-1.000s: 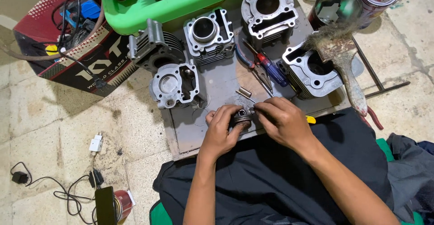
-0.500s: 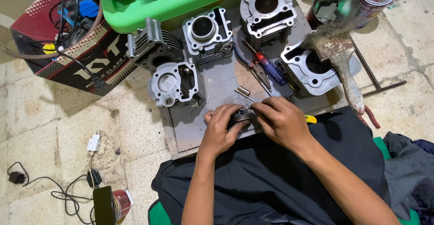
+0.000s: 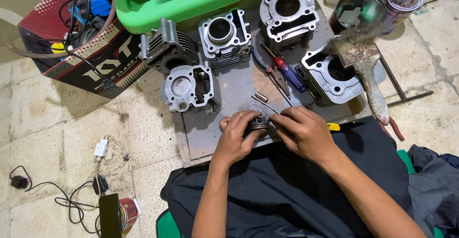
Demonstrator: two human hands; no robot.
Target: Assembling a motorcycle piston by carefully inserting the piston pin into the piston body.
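A small dark round metal part (image 3: 258, 123), apparently a piston, is held over the near edge of a grey metal work plate (image 3: 234, 92). The left hand (image 3: 237, 136) is curled closed around the part from below and the side; the right hand (image 3: 303, 132) is closed on it from the right, fingertips pinched at its upper rim. Whether a thin tool is held in the right fingers cannot be told.

Five finned engine cylinder blocks are set on the plate: one (image 3: 187, 88) just beyond the left hand, one dark (image 3: 165, 51) lying on its side, one (image 3: 225, 33) at centre, one (image 3: 288, 12) behind it, and one (image 3: 331, 75) at the right. Pliers (image 3: 271, 70) and a blue-and-red-handled screwdriver (image 3: 289, 73) lie between the blocks; a short metal pin (image 3: 261, 96) lies just beyond the hands.

A green plastic tub (image 3: 191, 3) at the top contains further finned engine parts. A red-and-black cardboard box (image 3: 71, 37) at the left contains tangled cables and small blue and yellow items. An open round tin (image 3: 358, 11) is seen at the upper right, its contents unclear, with a worn paintbrush (image 3: 366, 70) lying beside it
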